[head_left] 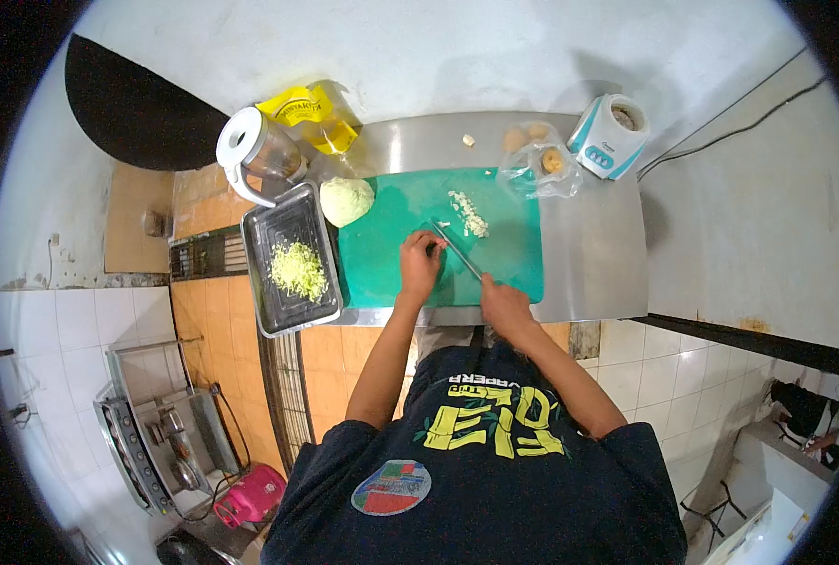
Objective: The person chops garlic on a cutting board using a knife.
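A pale wall (495, 47) backs a steel table (591, 254) above orange tiles (214, 330)

Left arm (382, 372): bare from about the elbow down, reaching forward and slightly inward.
Left wrist (409, 299): roughly in line with the arm.
Left hand (421, 264): fingers curled toward the right side, the tips gathered close together.
Right arm (570, 372): bare likewise, slanting forward and more steeply inward.
Right hand (504, 306): closed in a grip, back upward.
Spacing: hands near each other, apart, the left farther forward.
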Demonstrator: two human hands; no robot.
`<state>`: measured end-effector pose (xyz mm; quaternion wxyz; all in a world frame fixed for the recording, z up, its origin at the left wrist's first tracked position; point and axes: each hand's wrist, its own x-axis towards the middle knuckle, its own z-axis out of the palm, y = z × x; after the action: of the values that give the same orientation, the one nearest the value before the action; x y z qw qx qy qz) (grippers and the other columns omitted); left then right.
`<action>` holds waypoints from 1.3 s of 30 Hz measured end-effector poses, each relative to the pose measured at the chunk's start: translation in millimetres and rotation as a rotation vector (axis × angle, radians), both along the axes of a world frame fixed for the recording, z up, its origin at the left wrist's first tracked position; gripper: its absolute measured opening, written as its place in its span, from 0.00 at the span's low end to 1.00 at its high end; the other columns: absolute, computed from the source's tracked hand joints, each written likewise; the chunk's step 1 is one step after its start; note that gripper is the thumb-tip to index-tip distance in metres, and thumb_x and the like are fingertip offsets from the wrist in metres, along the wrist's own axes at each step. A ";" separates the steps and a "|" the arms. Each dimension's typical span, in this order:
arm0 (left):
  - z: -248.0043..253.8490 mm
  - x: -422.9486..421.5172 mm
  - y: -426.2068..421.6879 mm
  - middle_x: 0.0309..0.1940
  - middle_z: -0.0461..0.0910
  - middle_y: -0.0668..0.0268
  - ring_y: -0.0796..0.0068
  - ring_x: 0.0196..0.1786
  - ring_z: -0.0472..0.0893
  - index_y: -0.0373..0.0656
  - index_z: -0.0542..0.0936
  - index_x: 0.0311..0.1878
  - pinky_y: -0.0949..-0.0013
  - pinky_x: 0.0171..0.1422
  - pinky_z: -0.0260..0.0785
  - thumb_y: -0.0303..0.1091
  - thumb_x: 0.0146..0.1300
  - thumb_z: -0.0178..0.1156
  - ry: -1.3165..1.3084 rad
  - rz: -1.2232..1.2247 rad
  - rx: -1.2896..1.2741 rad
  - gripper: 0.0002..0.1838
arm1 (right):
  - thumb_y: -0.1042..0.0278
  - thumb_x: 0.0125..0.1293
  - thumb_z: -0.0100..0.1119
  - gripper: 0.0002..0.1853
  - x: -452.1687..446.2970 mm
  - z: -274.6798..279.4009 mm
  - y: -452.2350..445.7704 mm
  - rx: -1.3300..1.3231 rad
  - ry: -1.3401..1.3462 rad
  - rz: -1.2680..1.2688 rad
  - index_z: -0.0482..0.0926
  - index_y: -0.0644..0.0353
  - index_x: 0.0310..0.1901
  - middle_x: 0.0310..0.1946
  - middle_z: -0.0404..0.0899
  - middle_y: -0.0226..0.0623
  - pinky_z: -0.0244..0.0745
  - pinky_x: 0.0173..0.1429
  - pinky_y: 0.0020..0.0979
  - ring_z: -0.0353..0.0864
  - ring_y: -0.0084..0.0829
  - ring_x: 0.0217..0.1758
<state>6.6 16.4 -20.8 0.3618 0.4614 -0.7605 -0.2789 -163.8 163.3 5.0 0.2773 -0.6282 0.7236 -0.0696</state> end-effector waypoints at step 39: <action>17.6 -14.1 -33.8 0.41 0.88 0.62 0.55 0.45 0.86 0.48 0.88 0.46 0.53 0.49 0.79 0.33 0.60 0.75 -0.272 -0.036 -0.058 0.11 | 0.58 0.81 0.52 0.14 -48.2 25.4 34.6 -0.091 -0.294 -0.204 0.74 0.63 0.53 0.35 0.83 0.60 0.74 0.46 0.62 0.82 0.66 0.41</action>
<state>-7.5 -17.4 -3.1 0.2633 0.4705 -0.8186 -0.1980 -212.0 197.9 30.5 0.3431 -0.5465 0.7313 -0.2210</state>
